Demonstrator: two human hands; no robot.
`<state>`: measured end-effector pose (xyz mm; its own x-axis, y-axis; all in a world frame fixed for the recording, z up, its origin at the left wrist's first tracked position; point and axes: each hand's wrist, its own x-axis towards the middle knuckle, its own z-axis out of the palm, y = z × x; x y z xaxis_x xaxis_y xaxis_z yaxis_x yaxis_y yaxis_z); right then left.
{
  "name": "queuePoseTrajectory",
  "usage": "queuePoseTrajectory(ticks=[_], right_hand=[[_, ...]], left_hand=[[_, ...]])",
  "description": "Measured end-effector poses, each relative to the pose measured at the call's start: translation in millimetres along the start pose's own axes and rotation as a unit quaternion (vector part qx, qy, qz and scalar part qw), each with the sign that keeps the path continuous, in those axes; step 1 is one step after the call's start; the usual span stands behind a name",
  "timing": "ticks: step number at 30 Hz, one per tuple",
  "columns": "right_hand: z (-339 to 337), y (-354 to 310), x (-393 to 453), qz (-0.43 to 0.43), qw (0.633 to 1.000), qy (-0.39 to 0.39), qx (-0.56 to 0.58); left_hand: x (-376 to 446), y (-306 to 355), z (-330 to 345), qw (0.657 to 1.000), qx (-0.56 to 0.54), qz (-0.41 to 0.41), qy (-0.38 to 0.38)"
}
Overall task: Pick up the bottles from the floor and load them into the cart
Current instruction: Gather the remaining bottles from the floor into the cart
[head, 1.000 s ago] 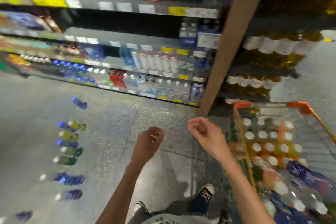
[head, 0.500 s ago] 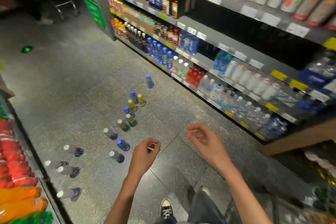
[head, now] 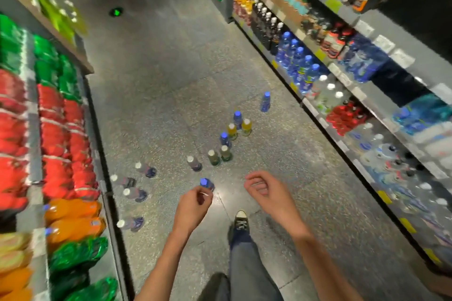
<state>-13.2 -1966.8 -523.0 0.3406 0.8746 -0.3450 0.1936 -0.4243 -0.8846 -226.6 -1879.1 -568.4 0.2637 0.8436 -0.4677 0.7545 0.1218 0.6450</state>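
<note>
- Two empty hands out front at waist height: left hand with fingers loosely curled, thumb tip near the forefinger, pinching nothing that can be made out; right hand with fingers half-curled and slightly spread, holding nothing. Probably carried loose like this for the walk up to the next pick.
- Just past the left fingertips, almost under them: blue-capped bottle, upright on the floor. Likely the first grab, being nearest.
- Left of the left fingers: four white-capped bottles, standing in a loose group near the shelf foot.
- Beyond both sets of fingers: upright row of bottles, white caps, yellow bodies and blue caps mixed, set close, some touching. Probably lined up for easy one-by-one collecting.
- Farthest ahead and right of the right fingers: lone blue bottle, well apart from the row.
- No cart in view, so every bottle seen is not yet loaded.
- Either side of the hands: stocked shelves lining the aisle.
</note>
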Motion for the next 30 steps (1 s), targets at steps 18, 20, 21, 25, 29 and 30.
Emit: queuePoseTrajectory(ticks=[18,20,21,25,29,30], right_hand=[[314,325,328,0.065,0.936,-0.207,-0.277],[343,364,349,0.070,0.932,-0.195,-0.298],[355,380,358,0.068,0.927,-0.192,-0.315],[390,427,379,0.050,0.912,-0.184,-0.362],[393,437,382,0.024,0.921,-0.162,-0.354],[388,434,379,0.024,0.927,-0.160,-0.338]], left_hand=[[310,-329,147,0.972,0.117,-0.186,-0.080],[332,-360,174,0.968,0.144,-0.186,-0.091],[340,-373,186,0.966,0.160,-0.184,-0.091],[357,-407,217,0.962,0.213,-0.164,-0.047],[363,-415,219,0.974,0.172,-0.148,-0.013],[363,-412,215,0.976,0.157,-0.151,-0.015]])
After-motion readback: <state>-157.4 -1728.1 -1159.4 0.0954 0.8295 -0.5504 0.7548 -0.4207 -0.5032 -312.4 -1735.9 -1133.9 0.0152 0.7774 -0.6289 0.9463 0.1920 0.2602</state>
